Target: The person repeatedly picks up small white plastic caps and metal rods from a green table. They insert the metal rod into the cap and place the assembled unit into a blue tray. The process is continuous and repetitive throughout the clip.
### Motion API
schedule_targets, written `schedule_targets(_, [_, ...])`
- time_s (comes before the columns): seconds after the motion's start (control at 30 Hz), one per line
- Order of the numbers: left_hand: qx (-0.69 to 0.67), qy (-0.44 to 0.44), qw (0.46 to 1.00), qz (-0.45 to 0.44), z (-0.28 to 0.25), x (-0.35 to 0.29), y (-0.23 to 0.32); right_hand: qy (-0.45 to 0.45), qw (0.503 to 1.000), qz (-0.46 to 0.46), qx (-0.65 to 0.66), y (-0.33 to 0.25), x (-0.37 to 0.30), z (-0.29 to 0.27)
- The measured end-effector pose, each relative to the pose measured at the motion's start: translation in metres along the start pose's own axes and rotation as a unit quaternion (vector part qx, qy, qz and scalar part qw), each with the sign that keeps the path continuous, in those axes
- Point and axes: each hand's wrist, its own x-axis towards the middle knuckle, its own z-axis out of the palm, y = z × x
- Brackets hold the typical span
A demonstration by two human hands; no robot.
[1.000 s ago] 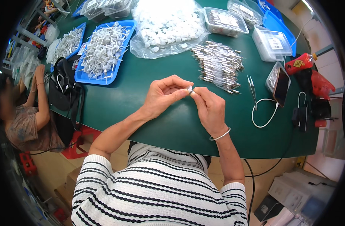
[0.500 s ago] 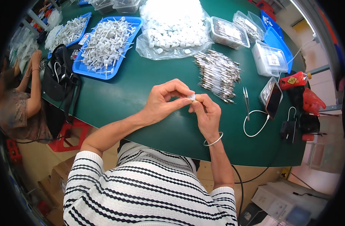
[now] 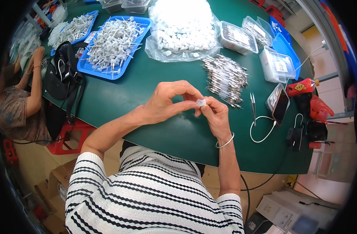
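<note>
A small white plastic cap [image 3: 201,102] is pinched between my two hands above the green table [image 3: 147,142]. My left hand [image 3: 168,99] grips its left side between thumb and forefinger. From the other side my right hand [image 3: 216,115], with a pale bangle at the wrist, holds it with thumb and bent fingers. Whether anything sits inside the cap is too small to tell. Just beyond my right hand lies a pile of thin metal rods [image 3: 226,80]. Farther off, a clear bag [image 3: 182,43] spills over with similar white caps.
A blue tray [image 3: 80,67] heaped with white-capped metal pins stands at the left, near a black bag [image 3: 61,78]. To the right lie tweezers [image 3: 253,107], a phone [image 3: 280,104] on a cable, clear boxes [image 3: 278,64] and a red bottle [image 3: 302,86]. Another person [image 3: 24,101] sits at left.
The cap has turned and shows more of its white face between my fingertips. Both hands stay close together on it. The whole view has shifted slightly.
</note>
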Motion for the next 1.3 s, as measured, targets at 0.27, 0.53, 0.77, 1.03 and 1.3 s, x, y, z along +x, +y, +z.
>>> schedule_targets(0.27, [0.074,-0.035,0.997,0.007,-0.009,0.008,0.012,-0.034,0.999,0.021,0.003,-0.004,-0.001,-0.002])
schedule_targets(0.53, [0.214,-0.111,0.957,0.162,-0.017,0.028,0.021,-0.054,0.998,0.038,-0.006,-0.007,-0.001,-0.005])
schedule_targets(0.77, [0.093,-0.272,0.958,0.001,-0.022,0.056,0.022,-0.082,0.993,0.076,0.032,-0.006,-0.004,-0.011])
schedule_targets(1.03, [-0.087,-0.353,0.901,-0.236,-0.025,0.060,0.014,-0.110,0.989,0.090,0.046,-0.002,-0.003,-0.014])
schedule_targets(1.3, [-0.106,-0.335,0.897,-0.267,-0.022,0.055,0.015,-0.127,0.984,0.116,0.043,0.000,-0.003,-0.014])
